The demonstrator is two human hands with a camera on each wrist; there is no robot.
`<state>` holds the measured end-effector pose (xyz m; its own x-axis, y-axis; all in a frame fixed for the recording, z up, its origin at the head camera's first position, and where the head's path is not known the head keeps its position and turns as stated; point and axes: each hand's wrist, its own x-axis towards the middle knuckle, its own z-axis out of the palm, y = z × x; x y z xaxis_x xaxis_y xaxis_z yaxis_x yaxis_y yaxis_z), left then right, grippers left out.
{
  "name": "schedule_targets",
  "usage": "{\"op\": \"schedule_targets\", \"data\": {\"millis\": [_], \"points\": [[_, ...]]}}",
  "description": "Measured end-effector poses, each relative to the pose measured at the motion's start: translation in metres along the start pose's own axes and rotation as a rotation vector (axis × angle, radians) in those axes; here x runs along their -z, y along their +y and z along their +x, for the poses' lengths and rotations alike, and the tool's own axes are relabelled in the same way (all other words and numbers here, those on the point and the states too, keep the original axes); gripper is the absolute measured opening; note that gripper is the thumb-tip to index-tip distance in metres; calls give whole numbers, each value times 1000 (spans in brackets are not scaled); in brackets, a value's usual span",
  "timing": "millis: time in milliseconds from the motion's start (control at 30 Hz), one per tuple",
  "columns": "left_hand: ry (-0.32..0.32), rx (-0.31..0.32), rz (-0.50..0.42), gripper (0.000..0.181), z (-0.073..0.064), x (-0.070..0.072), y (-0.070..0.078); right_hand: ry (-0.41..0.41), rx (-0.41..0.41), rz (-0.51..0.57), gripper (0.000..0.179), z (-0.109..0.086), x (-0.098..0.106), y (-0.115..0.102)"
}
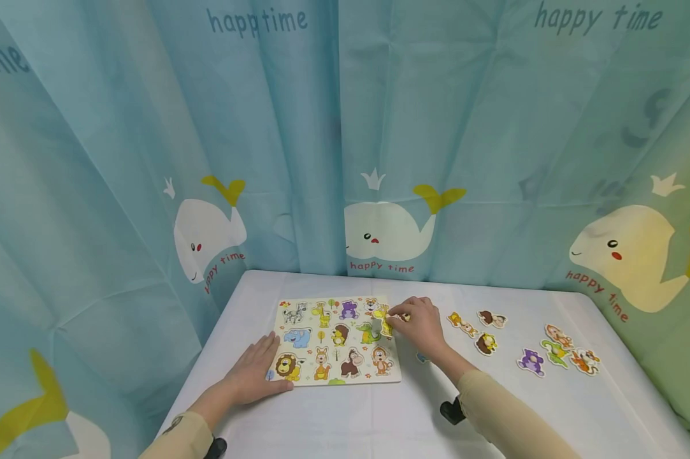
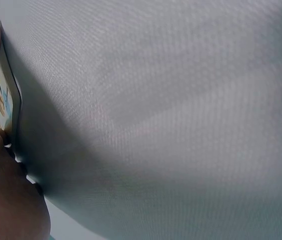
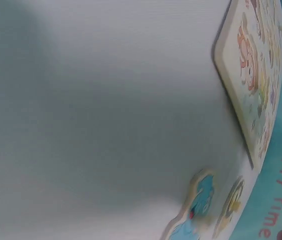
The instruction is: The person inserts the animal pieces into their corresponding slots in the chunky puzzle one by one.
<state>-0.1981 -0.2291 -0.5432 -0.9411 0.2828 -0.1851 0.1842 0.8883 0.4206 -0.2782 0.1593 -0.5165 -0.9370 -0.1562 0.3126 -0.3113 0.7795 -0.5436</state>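
A wooden animal puzzle board lies flat at the left of the table, with pictures such as a zebra, a lion and a crocodile. My left hand rests at its near left corner, fingers extended along the left side and thumb at the front edge. Between thumb and fingertips, my right hand pinches a yellow giraffe puzzle piece over the board's right side, beside the tiger picture. Partly hidden beneath the right wrist is a blue puzzle piece, also visible in the right wrist view.
Right of the right hand lie a brown-and-yellow piece, a gorilla piece and an orange piece. Farther right are a purple piece, a crocodile piece, a monkey piece and a tiger piece. A whale-print curtain hangs behind.
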Motion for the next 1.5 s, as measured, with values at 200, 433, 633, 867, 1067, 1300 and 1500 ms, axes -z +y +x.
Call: {"op": "schedule_targets", "data": {"millis": [200,433,633,867,1067,1300,1500], "points": [[-1,8,5,116,1,0,-2,-18,-7,-4,11,15,-12,-13],[-1,19,6,116,1,0,-2,-52,-17,4,12,31,-25,-22],[-1,25,9,115,0,2,-1,-84,-15,-8,12,40,-36,-31],[-4,31,15,115,-1,3,0,-122,-10,7,14,47,-57,-37],[-7,29,7,116,-1,4,0,-142,-25,24,15,52,-74,-44],[-8,29,9,115,0,2,0,-141,-40,26,13,53,-87,-58],[-9,30,5,114,-1,3,3,-136,-48,23,12,55,-97,-65]]}}
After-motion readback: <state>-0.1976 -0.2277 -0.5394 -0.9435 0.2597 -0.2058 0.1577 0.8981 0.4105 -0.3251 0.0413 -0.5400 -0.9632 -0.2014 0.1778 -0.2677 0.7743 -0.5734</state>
